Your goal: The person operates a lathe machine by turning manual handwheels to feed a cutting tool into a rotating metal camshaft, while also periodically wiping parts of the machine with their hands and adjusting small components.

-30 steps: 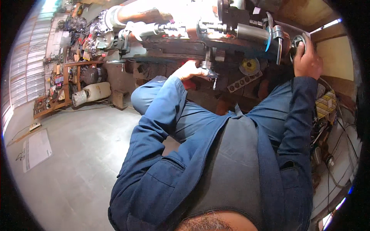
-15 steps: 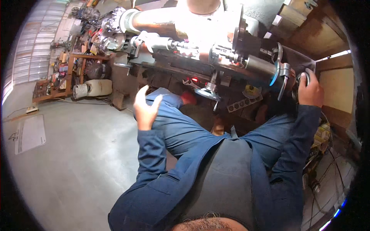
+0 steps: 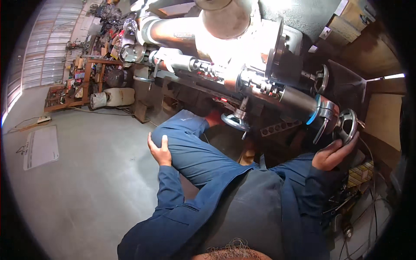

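We find the handwheel (image 3: 347,123) at the right-hand end of the machine, beyond the grey cylinder (image 3: 299,100) and the clamp with a lever (image 3: 326,115). It lies just above and slightly right of the grip of the right hand (image 3: 334,155), which is by far the nearer hand. The wheel's axle follows the cylinder's long axis, sloping from upper left to lower right. The right fingers reach up to the lower rim, apparently touching it, with the thumb apart; we are unable to determine whether the grip is closed around the rim. The left hand (image 3: 160,149) rests by the left knee, its grip spread, thumb away from the fingers and pinching nothing, well apart from the wheel. We record the handwheel as round, bright metal at the rim, with dark gaps between its spokes and a small handle projecting at the right.
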A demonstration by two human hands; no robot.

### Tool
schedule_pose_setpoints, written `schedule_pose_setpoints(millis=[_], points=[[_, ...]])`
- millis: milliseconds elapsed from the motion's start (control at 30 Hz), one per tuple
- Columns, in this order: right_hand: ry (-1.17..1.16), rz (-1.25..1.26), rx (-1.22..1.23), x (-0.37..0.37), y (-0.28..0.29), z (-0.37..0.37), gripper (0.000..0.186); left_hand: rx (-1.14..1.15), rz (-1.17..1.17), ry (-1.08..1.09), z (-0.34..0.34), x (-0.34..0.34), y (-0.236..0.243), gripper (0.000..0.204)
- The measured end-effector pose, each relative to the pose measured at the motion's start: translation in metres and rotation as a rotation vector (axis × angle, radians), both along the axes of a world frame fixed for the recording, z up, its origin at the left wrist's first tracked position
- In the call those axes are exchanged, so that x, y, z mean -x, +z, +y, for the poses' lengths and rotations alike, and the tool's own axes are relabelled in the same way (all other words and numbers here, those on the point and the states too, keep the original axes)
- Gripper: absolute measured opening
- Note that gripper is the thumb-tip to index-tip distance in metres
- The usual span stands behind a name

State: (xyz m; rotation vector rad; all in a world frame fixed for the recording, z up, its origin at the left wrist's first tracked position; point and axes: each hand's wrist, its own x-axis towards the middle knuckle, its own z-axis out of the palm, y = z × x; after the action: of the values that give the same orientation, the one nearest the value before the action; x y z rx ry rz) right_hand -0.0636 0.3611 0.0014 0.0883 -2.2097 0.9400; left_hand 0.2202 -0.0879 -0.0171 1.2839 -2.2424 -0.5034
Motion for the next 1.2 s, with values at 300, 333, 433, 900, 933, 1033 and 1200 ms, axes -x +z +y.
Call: schedule_pose_setpoints(millis=[300,333,433,900,933,1033,1200], points=[[0.138,-0.345,-0.113,0.046,0.042,0.013,0.043,0.011,-0.034,-0.01,0.004,0.024,0.006,0.063],[0.137,-0.353,-0.113,0.043,0.041,0.011,0.043,-0.008,-0.033,-0.002,0.005,0.027,0.007,0.063],[-0.063,-0.163,0.108,0.019,0.036,0.001,0.052,0.013,-0.05,-0.022,0.004,0.031,0.006,0.063],[0.027,-0.254,-0.17,0.032,0.026,0.012,0.039,0.006,-0.065,-0.016,0.009,0.038,0.008,0.062],[0.028,-0.256,-0.169,0.033,0.026,0.012,0.039,0.007,-0.063,-0.017,0.009,0.038,0.008,0.062],[0.052,-0.282,-0.188,0.037,0.028,0.014,0.038,0.01,-0.073,-0.019,0.011,0.042,0.008,0.062],[0.08,-0.386,-0.19,0.042,0.04,0.012,0.037,0.003,-0.087,-0.02,0.013,0.048,0.01,0.061]])
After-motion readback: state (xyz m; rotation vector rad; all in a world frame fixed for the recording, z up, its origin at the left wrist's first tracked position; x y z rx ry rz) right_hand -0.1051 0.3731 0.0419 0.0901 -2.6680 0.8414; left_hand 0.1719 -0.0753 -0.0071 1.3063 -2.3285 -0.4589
